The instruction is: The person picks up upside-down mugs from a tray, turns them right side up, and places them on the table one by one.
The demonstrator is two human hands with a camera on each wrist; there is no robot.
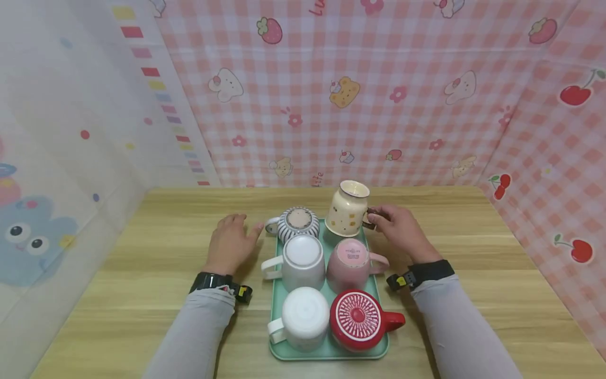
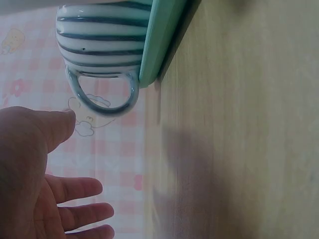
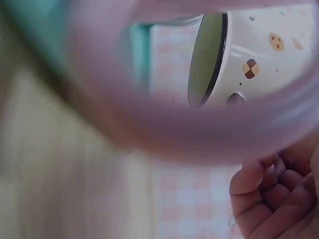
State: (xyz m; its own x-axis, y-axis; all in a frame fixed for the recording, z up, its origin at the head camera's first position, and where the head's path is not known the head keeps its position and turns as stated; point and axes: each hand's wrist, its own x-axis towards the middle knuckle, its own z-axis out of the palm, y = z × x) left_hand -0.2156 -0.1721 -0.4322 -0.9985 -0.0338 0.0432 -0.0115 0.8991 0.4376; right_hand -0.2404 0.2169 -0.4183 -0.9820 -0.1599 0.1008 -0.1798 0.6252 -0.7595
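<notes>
My right hand (image 1: 400,229) grips the brown handle of a cream mug (image 1: 347,210) with small cookie prints. In the right wrist view the cream mug (image 3: 269,55) is tilted, its dark-rimmed end toward the tray and apart from it. My left hand (image 1: 232,242) lies left of the tray with fingers spread and holds nothing. Its thumb is near the handle of a striped cup (image 2: 104,42), with a gap in the left wrist view. The striped cup (image 1: 299,223) stands upside down at the far left of the green tray (image 1: 329,351).
Upside down on the tray are a light grey-white mug (image 1: 303,266), a pink mug (image 1: 349,263), a white mug (image 1: 305,318) and a red mug (image 1: 358,321). Their handles point outward over the tray's sides. A checked cloth (image 1: 303,131) hangs behind the wooden table (image 1: 180,210).
</notes>
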